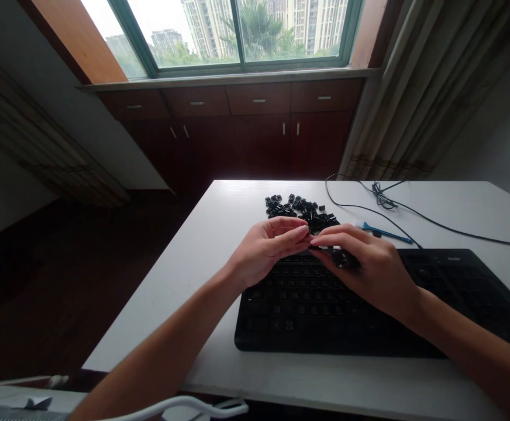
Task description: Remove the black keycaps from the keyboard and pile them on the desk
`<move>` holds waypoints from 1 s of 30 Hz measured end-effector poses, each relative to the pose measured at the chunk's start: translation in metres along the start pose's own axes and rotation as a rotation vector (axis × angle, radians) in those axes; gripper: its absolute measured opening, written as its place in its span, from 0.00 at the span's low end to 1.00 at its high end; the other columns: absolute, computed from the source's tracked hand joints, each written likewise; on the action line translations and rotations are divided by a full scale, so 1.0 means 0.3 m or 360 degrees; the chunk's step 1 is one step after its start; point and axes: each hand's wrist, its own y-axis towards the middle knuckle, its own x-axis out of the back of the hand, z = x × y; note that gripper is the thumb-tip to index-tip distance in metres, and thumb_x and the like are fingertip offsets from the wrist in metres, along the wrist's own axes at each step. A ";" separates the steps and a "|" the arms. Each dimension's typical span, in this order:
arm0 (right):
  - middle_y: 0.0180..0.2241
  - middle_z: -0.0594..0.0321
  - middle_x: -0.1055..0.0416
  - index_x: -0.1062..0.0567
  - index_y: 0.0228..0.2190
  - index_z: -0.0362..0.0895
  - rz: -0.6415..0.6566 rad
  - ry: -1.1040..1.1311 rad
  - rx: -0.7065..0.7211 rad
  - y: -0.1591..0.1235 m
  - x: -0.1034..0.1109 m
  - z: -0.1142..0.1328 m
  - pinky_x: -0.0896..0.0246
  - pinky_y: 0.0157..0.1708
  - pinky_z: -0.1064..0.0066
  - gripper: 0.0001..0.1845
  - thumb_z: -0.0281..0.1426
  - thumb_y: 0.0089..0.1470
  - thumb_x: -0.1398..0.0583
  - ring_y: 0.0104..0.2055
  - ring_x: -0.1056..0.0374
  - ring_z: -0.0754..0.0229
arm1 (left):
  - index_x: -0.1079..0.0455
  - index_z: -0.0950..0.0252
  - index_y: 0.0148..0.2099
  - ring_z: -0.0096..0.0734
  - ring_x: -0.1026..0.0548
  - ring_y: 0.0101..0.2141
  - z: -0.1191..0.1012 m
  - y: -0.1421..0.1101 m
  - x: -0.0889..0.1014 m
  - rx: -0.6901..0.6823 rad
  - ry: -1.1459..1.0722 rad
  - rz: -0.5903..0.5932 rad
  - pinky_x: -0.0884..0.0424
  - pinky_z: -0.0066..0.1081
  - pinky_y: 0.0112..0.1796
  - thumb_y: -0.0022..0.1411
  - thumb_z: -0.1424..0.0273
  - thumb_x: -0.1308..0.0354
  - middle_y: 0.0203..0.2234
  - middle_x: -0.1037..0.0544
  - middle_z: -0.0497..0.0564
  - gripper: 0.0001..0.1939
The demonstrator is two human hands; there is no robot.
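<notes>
Above the black keyboard [264, 327], my two hands meet at the fingertips. My left hand [272, 245] is closed, its thumb and fingers pinching a small black keycap [308, 230] that is mostly hidden. My right hand [373, 266] is closed too. Its fingers wrap a dark, partly shiny object [345, 258], too dim and covered to name; its front end reaches the left fingertips. Many keys on the keyboard lack their caps, showing bare key seats. Just beyond my hands lies a heap of loose black keycaps [301, 206].
A slim blue tool [390, 234] lies behind the keyboard, with a small black piece [376, 234] beside it. A black cable [384, 199], partly bundled, runs across the white table [185, 280]. At the bottom left, a white curved bar [185, 402] shows near the table's front edge.
</notes>
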 end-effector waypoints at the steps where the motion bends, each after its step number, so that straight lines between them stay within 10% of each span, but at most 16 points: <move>1: 0.46 0.61 0.23 0.24 0.45 0.49 0.0002 0.0004 -0.0017 0.001 0.003 0.004 0.28 0.46 0.67 0.11 0.29 0.61 0.39 0.45 0.25 0.59 | 0.25 0.67 0.47 0.35 0.20 0.43 -0.015 0.000 0.015 -0.0080 0.0187 -0.0027 0.24 0.39 0.50 0.59 0.65 0.32 0.41 0.19 0.55 0.16; 7: 0.46 0.61 0.23 0.24 0.47 0.51 0.0114 0.0073 -0.0052 -0.001 -0.001 0.010 0.26 0.45 0.66 0.14 0.28 0.60 0.40 0.43 0.24 0.58 | 0.22 0.66 0.45 0.38 0.20 0.42 -0.131 -0.012 0.197 -0.0370 0.1415 -0.0196 0.23 0.38 0.48 0.60 0.59 0.35 0.39 0.18 0.54 0.17; 13: 0.48 0.59 0.27 0.26 0.51 0.51 0.0327 0.0119 -0.0041 -0.020 -0.017 0.000 0.27 0.43 0.66 0.21 0.23 0.58 0.41 0.42 0.26 0.58 | 0.22 0.61 0.48 0.39 0.18 0.38 -0.139 -0.008 0.344 0.0215 0.1543 -0.0075 0.22 0.33 0.38 0.59 0.52 0.38 0.39 0.17 0.56 0.22; 30: 0.49 0.61 0.27 0.28 0.49 0.52 0.0487 0.0089 -0.0030 -0.033 -0.015 0.000 0.29 0.45 0.66 0.20 0.22 0.58 0.41 0.45 0.26 0.58 | 0.21 0.64 0.40 0.35 0.23 0.32 -0.119 0.009 0.368 0.0325 0.1808 -0.0151 0.33 0.28 0.30 0.62 0.49 0.45 0.32 0.18 0.54 0.24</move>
